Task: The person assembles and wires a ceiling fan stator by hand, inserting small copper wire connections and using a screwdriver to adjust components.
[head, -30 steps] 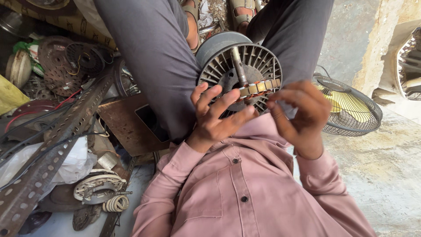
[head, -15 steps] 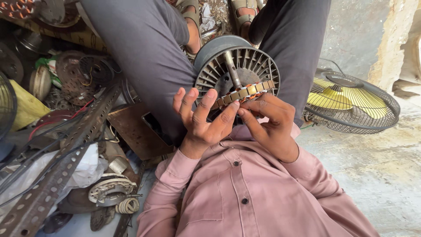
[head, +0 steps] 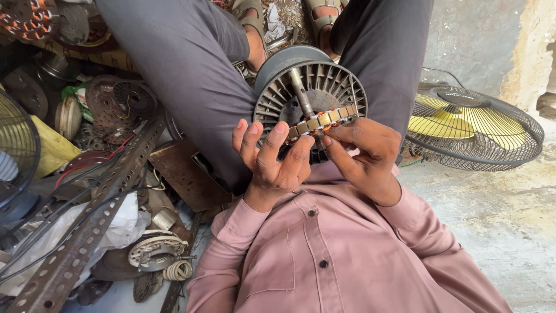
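I sit with my legs apart, and a grey finned motor housing (head: 315,87) with a steel shaft stands between my knees. In front of it I hold a laminated stator ring (head: 322,122) with copper windings, seen edge-on. My left hand (head: 272,165) supports the ring's left end with its fingertips, the other fingers spread upward. My right hand (head: 365,153) pinches the ring's right part between thumb and fingers. Both pink sleeves come up from the bottom of the view.
A wire fan guard with yellow blades (head: 475,127) lies on the concrete floor at right. At left lie a perforated metal angle bar (head: 98,214), another fan guard (head: 17,150), a wound stator (head: 153,252), a white plastic sheet and several rusty motor parts.
My hands have closed in on the ring, and the right hand has shifted left to pinch it. The view has tilted, so the yellow fan now sits higher at right.
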